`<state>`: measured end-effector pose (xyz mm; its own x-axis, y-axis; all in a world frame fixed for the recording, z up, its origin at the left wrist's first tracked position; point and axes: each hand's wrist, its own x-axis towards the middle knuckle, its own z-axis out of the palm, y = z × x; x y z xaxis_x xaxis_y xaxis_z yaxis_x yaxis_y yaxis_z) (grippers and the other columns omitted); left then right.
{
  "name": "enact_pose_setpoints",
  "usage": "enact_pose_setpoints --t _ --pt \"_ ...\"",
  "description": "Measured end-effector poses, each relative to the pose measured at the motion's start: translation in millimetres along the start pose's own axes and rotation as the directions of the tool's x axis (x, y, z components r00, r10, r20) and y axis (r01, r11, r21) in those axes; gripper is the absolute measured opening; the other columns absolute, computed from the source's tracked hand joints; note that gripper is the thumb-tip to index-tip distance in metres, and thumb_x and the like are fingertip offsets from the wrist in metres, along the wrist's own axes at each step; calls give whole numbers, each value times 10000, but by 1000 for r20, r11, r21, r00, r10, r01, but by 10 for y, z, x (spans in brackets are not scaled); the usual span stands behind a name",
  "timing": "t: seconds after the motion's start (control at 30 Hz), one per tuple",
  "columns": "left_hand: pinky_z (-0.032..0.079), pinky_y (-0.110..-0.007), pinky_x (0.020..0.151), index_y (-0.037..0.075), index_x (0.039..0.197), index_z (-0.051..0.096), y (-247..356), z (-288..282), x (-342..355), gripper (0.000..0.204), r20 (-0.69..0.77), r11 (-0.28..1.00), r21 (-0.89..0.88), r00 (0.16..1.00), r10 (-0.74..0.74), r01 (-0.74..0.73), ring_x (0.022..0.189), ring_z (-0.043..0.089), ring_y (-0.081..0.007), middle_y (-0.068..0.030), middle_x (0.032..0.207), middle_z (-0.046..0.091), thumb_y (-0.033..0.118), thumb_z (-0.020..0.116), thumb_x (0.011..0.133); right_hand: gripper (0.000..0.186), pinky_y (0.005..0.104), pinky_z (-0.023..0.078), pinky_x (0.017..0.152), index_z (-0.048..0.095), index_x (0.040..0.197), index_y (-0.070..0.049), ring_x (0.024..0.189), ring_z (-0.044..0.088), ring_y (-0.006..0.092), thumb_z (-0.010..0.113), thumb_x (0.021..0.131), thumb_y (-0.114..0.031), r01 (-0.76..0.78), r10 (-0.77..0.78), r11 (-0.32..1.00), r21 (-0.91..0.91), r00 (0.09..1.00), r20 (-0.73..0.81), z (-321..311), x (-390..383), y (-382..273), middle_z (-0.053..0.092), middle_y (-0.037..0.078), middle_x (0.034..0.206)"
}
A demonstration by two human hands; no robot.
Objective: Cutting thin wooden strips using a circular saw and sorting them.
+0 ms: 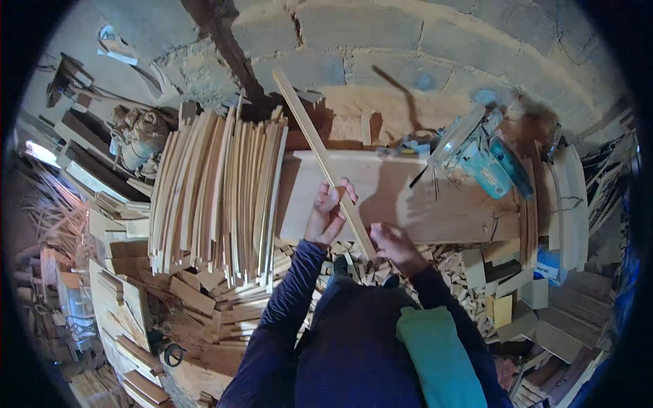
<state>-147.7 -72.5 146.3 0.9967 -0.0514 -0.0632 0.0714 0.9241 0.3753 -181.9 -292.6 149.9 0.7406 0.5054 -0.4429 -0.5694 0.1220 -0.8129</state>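
A long, pale wooden strip [316, 139] slants from the upper left down toward my body, above the workbench. My left hand [326, 214] is closed around its lower half, thumb and fingers on either side. At the strip's near end, my right hand [394, 246] has its fingers curled against the right edge; whether they grip firmly is hard to see. To the left lies a big row of similar strips [218, 190], packed side by side. Behind my hands is a flat board surface [401, 183] of the bench.
A teal power saw [486, 166] rests at the bench's right. Small wood offcuts [452, 279] cover the floor around my feet. Beyond the bench rises a block wall [360, 30]. Boxes and boards [558, 326] crowd the right; a green cloth [439, 353] hangs at my front.
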Motion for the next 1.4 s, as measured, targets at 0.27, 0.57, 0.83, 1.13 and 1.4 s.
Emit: enact_pose_setpoints --t 0.27,0.57,0.83,1.13,1.4 --pt "529 -365 863 56 1170 556 84 104 -73 341 -202 831 469 952 -228 299 989 636 -211 -142 1155 636 270 697 945 124 416 460 608 531 905 -3 651 575 223 602 921 -104 187 -506 614 -767 839 -201 19 -43 332 516 130 746" --pt "387 -518 1072 18 1132 593 404 566 -120 461 404 -548 328 638 -656 -770 1143 568 -359 -193 1171 602 266 755 779 303 463 548 746 644 1142 -53 880 658 372 632 865 -176 348 -469 151 -925 849 242 -774 -482 -43 650 151 1017" --pt "488 -439 836 0 1126 586 147 342 -54 298 475 -449 464 642 -601 -764 967 612 -330 -163 1030 650 126 661 867 266 422 526 812 642 1118 -17 886 633 326 682 882 -132 390 -570 340 -856 809 142 -1118 -688 101 618 131 1001" --pt "477 -474 883 1 1152 590 54 223 -52 326 500 -486 536 723 -476 -690 952 605 -362 -167 1068 647 61 683 845 279 340 584 752 607 1135 39 850 698 194 699 886 -47 285 -429 902 -325 672 -603 -1261 -801 364 676 130 1004" --pt "505 -479 828 -3 1124 603 -144 91 -74 280 520 -458 592 749 -411 -663 944 602 -370 -173 1048 650 13 677 854 242 292 590 739 632 1159 43 824 704 164 662 927 -15 437 -367 893 -109 563 -740 -1156 -572 537 706 86 927"
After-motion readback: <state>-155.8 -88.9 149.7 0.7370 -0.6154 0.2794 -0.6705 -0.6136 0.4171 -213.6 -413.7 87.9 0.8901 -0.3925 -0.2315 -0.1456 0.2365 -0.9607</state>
